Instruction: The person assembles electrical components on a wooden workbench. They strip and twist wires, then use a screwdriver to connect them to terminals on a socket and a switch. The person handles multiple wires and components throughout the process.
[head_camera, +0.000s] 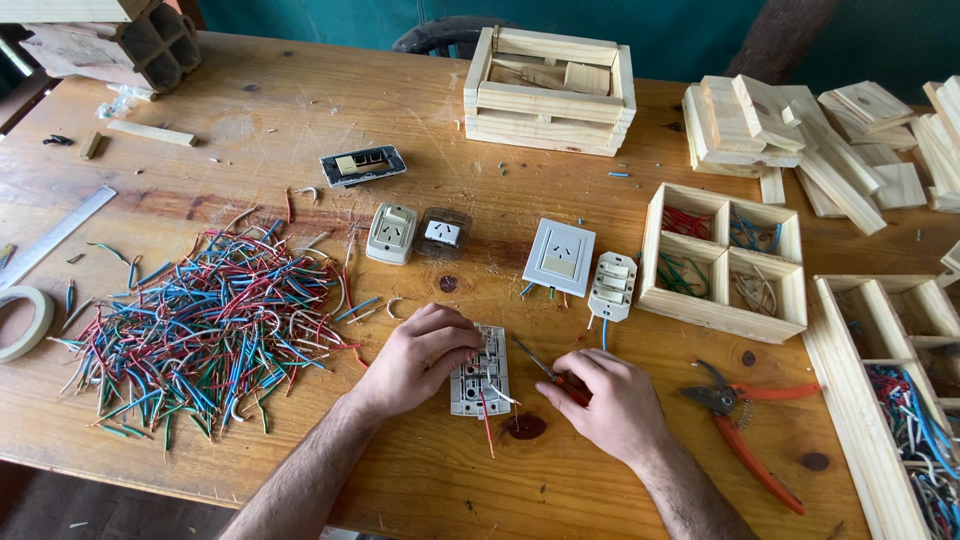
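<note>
My left hand (418, 358) presses on a grey socket module (481, 385) lying flat on the wooden table (300, 130), fingers at its upper left edge. A red wire (487, 424) sticks out of the module toward me. My right hand (607, 398) grips a small screwdriver (533, 362) with a red handle; its tip points at the module's right side.
A big pile of cut coloured wires (205, 330) lies left. Several sockets and switch parts (440, 232) sit behind the hands. Orange-handled pliers (745, 425) lie right. A divided wooden box (722, 262) holds sorted wires; a wooden crate (548, 90), wood pieces (800, 130) and a tape roll (22, 322) surround.
</note>
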